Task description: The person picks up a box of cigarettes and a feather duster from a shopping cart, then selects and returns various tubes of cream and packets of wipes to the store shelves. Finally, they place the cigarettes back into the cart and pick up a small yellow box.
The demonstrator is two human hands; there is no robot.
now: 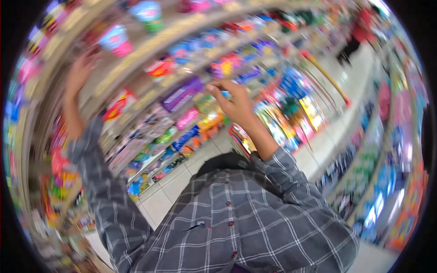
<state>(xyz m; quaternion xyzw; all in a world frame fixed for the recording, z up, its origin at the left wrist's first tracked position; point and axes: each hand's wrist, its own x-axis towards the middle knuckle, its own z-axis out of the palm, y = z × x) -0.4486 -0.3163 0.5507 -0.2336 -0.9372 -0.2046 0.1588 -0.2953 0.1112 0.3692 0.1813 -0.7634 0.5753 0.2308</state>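
Note:
My left hand (82,68) is raised at the upper left, in front of a shelf. Its fingers look stretched out, though motion blurs them, and I see nothing in them. Close to its fingertips stands a blue-and-pink pack (116,40); another pack, blue and green (148,16), is farther along the same shelf. My right hand (234,101) hangs in mid-air before the lower shelves, thumb and forefinger apart with a gap between them and no object visible there. Behind it on a shelf lies a purple pack (183,93).
A shopping cart loaded with colourful packets (291,113) stands to the right, its yellow handle (325,77) red at the ends. More stocked shelves (382,168) line the aisle's right side. A person in a red top (363,22) is farther down the tiled floor (170,184).

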